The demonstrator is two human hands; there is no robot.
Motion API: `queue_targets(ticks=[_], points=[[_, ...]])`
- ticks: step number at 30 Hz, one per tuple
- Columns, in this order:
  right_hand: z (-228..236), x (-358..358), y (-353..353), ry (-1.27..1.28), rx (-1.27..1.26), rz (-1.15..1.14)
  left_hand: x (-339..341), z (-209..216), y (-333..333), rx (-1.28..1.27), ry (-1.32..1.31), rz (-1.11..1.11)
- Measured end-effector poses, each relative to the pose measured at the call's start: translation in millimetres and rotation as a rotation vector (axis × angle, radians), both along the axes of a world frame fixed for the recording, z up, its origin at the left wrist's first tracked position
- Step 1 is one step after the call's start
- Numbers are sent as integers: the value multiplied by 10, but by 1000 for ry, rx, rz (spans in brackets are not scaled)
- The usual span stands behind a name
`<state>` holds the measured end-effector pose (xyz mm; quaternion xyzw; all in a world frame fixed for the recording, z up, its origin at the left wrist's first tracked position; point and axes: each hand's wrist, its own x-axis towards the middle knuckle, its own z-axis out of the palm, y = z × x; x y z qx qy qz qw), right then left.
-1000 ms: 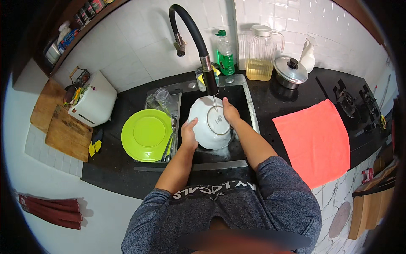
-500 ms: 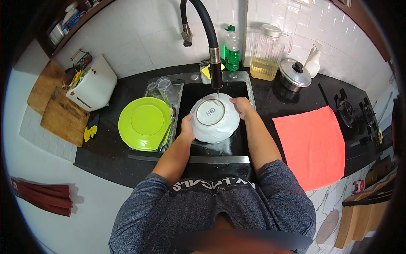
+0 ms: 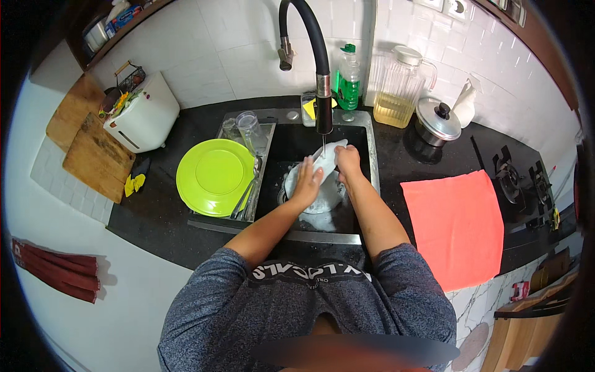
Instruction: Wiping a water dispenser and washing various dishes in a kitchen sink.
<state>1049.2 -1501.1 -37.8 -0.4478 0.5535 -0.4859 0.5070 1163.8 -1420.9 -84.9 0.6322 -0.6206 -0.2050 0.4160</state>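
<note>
A white plate (image 3: 326, 161) is tipped up steeply under the running tap (image 3: 323, 115), and a thin stream of water falls on it. My right hand (image 3: 348, 162) grips its right edge with closed fingers. Stretched out flat, the fingers of my left hand (image 3: 306, 184) lie against the plate's left side. Beneath my hands, a pale, wet dish surface shows low in the dark sink (image 3: 297, 236); whether it is a separate dish, I cannot tell. White suds lie near it.
Left of the sink, a lime-green plate (image 3: 215, 178) rests on the drainboard beside glasses (image 3: 249, 130) and cutlery. Behind stand a green soap bottle (image 3: 348, 84) and a pitcher (image 3: 396, 93). A lidded pot (image 3: 436, 121) and coral cloth (image 3: 455, 229) are at right.
The plate has turned from underside-up to steeply tilted. My left hand has moved from its left rim inward and flattened against it; my right hand still grips its edge.
</note>
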Motion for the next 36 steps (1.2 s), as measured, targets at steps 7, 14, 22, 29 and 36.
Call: queue_targets(ticks=[7,14,22,29,36], points=[[7,-107,-110,-22,7,51,-73,200,54,-229,-253,-175],[187,-408,-198,-232,52,276,155,36,-58,203,512,-101],[296,-600,-215,-277,82,401,306,-65,-121,391,853,202],[373,-174,63,-40,13,454,208,-69,-170,-16,295,127],[472,-149,256,206,-71,596,215,41,-190,-251,110,-176]])
